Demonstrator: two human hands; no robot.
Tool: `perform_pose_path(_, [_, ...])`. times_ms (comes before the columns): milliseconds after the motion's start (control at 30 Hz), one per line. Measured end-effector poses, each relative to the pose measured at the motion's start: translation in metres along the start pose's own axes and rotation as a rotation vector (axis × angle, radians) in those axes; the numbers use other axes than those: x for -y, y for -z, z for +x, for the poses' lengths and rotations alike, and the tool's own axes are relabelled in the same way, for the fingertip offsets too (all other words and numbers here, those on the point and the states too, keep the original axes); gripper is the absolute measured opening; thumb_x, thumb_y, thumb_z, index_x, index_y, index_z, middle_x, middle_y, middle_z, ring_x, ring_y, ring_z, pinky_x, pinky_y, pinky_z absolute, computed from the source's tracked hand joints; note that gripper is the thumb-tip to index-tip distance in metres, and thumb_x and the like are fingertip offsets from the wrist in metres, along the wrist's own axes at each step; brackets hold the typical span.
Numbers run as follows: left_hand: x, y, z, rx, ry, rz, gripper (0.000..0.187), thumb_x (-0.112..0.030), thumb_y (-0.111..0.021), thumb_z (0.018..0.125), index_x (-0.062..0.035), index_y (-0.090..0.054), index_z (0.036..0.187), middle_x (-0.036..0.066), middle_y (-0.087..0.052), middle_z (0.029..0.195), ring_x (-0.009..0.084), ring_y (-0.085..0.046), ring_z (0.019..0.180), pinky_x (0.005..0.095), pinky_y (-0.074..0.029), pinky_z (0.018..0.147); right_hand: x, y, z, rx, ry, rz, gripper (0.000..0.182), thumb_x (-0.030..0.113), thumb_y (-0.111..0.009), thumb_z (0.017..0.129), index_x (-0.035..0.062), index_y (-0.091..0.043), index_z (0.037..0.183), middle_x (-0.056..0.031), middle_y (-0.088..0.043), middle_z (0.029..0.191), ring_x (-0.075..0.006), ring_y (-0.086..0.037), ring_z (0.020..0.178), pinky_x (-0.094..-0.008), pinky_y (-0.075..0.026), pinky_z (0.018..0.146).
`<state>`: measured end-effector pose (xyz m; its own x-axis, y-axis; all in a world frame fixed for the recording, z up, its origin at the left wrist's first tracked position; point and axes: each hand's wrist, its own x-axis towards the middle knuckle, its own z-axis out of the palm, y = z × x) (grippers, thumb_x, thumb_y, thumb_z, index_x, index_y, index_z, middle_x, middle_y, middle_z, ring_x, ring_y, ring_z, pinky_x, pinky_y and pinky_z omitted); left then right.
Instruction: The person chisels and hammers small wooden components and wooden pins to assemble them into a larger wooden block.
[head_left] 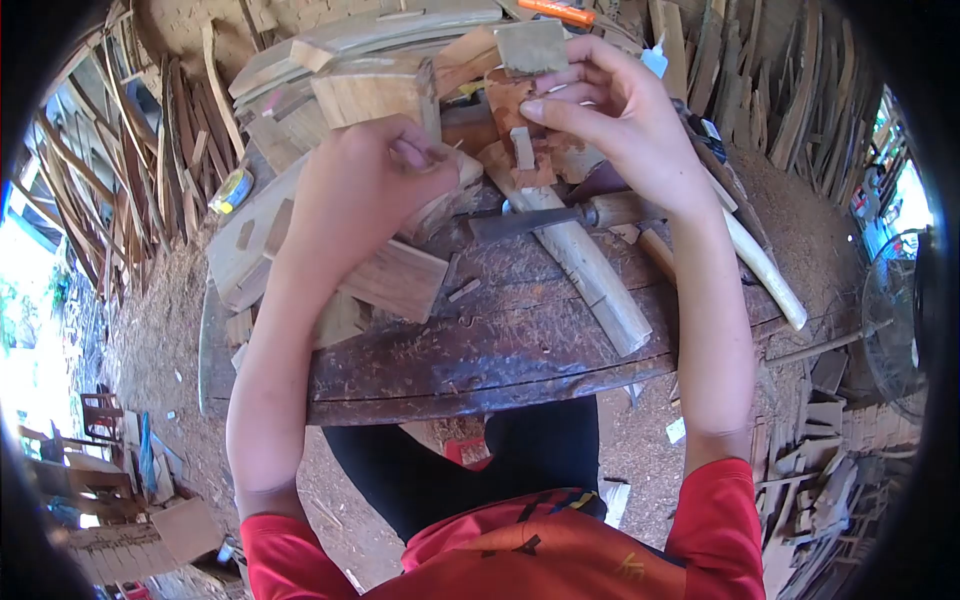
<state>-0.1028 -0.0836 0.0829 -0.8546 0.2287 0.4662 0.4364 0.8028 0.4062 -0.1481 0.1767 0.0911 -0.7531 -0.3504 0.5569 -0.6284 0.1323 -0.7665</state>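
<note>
Left hand curled, right hand half-open beside grey rectangular block on dark wooden bench; can't tell if either grips anything.
Dark-bladed, wooden-handled knife lies across pale wooden bar; right forearm bump could knock it loose.

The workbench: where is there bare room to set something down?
The largest bare patch of the workbench lies along its near edge, between the left-side wood blocks and the pale wooden bar, one chip aside. A narrow strip shows between bar and right forearm. Wood pieces crowd the far side around left hand and right hand.
</note>
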Motion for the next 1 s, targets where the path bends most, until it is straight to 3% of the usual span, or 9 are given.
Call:
perform_pose_path(100, [-0.011, 0.014, 0.001, 0.08, 0.096, -0.305, 0.025, -0.02, -0.08, 0.09, -0.0019, -0.075, 0.107, 0.003, -0.074, 0.092, 0.0089, -0.066, 0.079, 0.0265, -0.051, 0.069, 0.007, 0.007, 0.001, 0.003, -0.031, 0.098, 0.043, 0.015, -0.08, 0.09, 0.0003, -0.06, 0.125, -0.0081, -0.072, 0.111, -0.0133, -0.072, 0.099, -0.0269, -0.056, 0.09])
perform_pose_path(200, [-0.008, 0.025, -0.001, 0.138, 0.092, -0.565, 0.025, -0.016, -0.077, 0.093, -0.0027, -0.074, 0.114, 0.0, -0.072, 0.1, 0.0046, -0.064, 0.084, 0.0217, -0.049, 0.071, 0.011, 0.01, 0.0, 0.033, -0.064, 0.203, 0.043, 0.013, -0.078, 0.091, 0.0005, -0.062, 0.13, -0.0085, -0.073, 0.117, -0.0138, -0.071, 0.103, -0.0286, -0.056, 0.094])
perform_pose_path(300, [-0.015, 0.037, -0.004, 0.16, 0.123, -0.629, 0.029, -0.014, -0.079, 0.092, -0.0014, -0.072, 0.118, 0.001, -0.072, 0.1, 0.004, -0.062, 0.083, 0.0201, -0.048, 0.073, 0.016, 0.008, -0.001, 0.06, -0.045, 0.236, 0.04, 0.014, -0.079, 0.091, 0.0009, -0.066, 0.127, -0.0074, -0.073, 0.115, -0.0139, -0.071, 0.104, -0.0292, -0.056, 0.095])
perform_pose_path(433, [-0.012, 0.036, -0.004, 0.147, -0.003, -0.549, 0.029, -0.013, -0.08, 0.092, -0.0016, -0.073, 0.117, 0.0, -0.073, 0.102, 0.0037, -0.062, 0.084, 0.021, -0.049, 0.072, 0.021, 0.002, -0.002, 0.068, -0.057, 0.342, 0.038, 0.013, -0.079, 0.09, 0.0023, -0.068, 0.125, -0.0056, -0.074, 0.114, -0.0135, -0.07, 0.104, -0.0291, -0.056, 0.094])
perform_pose_path(700, [-0.002, 0.024, -0.005, 0.077, -0.098, -0.511, 0.024, -0.013, -0.081, 0.091, -0.0014, -0.075, 0.112, 0.0, -0.074, 0.103, 0.0041, -0.064, 0.084, 0.0216, -0.049, 0.07, 0.011, 0.002, -0.002, 0.073, -0.052, 0.25, 0.044, 0.011, -0.08, 0.089, 0.001, -0.065, 0.129, -0.0081, -0.073, 0.115, -0.0155, -0.07, 0.105, -0.0309, -0.056, 0.093])
perform_pose_path(733, [-0.001, 0.022, -0.005, 0.059, -0.132, -0.497, 0.024, -0.014, -0.08, 0.091, -0.0012, -0.075, 0.111, 0.001, -0.075, 0.103, 0.0045, -0.065, 0.085, 0.0214, -0.05, 0.069, 0.009, 0.003, -0.003, 0.101, -0.067, 0.17, 0.05, 0.014, -0.075, 0.093, 0.002, -0.059, 0.139, -0.0041, -0.07, 0.121, -0.0111, -0.066, 0.107, -0.0267, -0.052, 0.093])
perform_pose_path(833, [0.006, 0.016, -0.002, 0.022, -0.204, -0.441, 0.024, -0.014, -0.08, 0.091, -0.0015, -0.076, 0.112, 0.003, -0.076, 0.105, 0.0061, -0.067, 0.087, 0.0216, -0.053, 0.073, 0.005, 0.005, -0.003, 0.105, -0.084, 0.11, 0.048, 0.014, -0.075, 0.093, 0.0024, -0.06, 0.137, -0.0041, -0.07, 0.12, -0.0111, -0.066, 0.107, -0.0272, -0.052, 0.094])
perform_pose_path(1000, [0.009, 0.009, -0.002, 0.01, -0.143, -0.608, 0.025, -0.011, -0.077, 0.094, -0.0018, -0.074, 0.117, 0.005, -0.077, 0.108, 0.0101, -0.07, 0.097, 0.0239, -0.056, 0.086, 0.002, 0.006, -0.004, 0.018, -0.073, 0.112, 0.046, 0.013, -0.076, 0.092, 0.0025, -0.062, 0.135, -0.0051, -0.07, 0.121, -0.0121, -0.066, 0.109, -0.0284, -0.053, 0.095])
